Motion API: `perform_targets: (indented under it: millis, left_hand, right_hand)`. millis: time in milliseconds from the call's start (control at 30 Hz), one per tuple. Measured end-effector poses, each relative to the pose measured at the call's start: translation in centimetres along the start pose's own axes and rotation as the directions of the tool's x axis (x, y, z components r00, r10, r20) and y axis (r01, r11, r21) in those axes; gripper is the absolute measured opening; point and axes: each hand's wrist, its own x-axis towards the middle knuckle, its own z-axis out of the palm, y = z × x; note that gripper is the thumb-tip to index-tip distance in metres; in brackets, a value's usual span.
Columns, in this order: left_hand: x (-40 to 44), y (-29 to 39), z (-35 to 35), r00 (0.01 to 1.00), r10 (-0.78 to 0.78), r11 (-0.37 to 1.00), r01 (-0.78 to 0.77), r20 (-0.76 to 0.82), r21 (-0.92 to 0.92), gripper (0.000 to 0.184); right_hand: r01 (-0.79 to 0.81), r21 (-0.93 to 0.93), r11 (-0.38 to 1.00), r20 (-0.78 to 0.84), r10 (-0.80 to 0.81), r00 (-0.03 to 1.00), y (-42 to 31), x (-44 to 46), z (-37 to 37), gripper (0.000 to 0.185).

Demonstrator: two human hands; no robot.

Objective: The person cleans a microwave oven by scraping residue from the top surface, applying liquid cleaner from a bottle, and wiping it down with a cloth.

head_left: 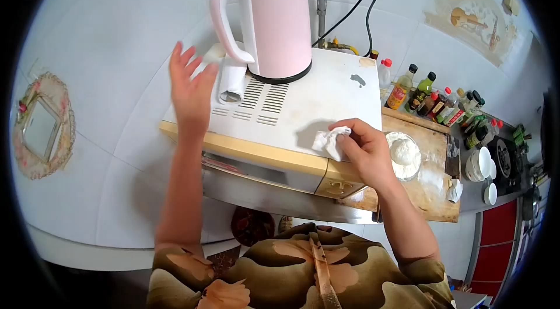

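My left hand [192, 90] is raised over the left side of a white appliance top with vent slots [303, 105], fingers spread and holding nothing. Closest to it is a white paper roll [232, 81], lying beside the kettle with its open end toward me. Behind the roll stands a pink electric kettle [281, 23], its handle pointing left. Near the front right edge of the appliance, my right hand [367, 151] pinches a crumpled white tissue [331, 142]. The tissue is at the surface; whether it presses down is hard to see.
To the right, a glass bowl [405, 170] holds white flour and a pale dough-like lump, on a floury wooden board [434, 192]. Another crumpled tissue [454, 190] lies there. Several sauce bottles [420, 92] line the wall. White bowls [479, 163] stand by the stove. Black cables [368, 11] hang behind.
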Motion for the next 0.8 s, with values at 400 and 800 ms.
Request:
perform_targets:
  millis: [400, 800]
  left_hand:
    - [8.9, -4.9, 6.3, 0.942, -0.256, 0.93, 0.301, 0.217, -0.211, 0.056]
    - [7.1, -2.1, 7.7, 0.949, -0.263, 0.923, 0.3, 0.173, -0.243, 0.037]
  right_hand:
    - [-0.041, -0.024, 0.999, -0.104, 0.039, 0.994, -0.9, 0.0, 0.9, 0.018]
    - [-0.051, -0.006, 0.999, -0.143, 0.05, 0.989, -0.6, 0.5, 1.0, 0.019]
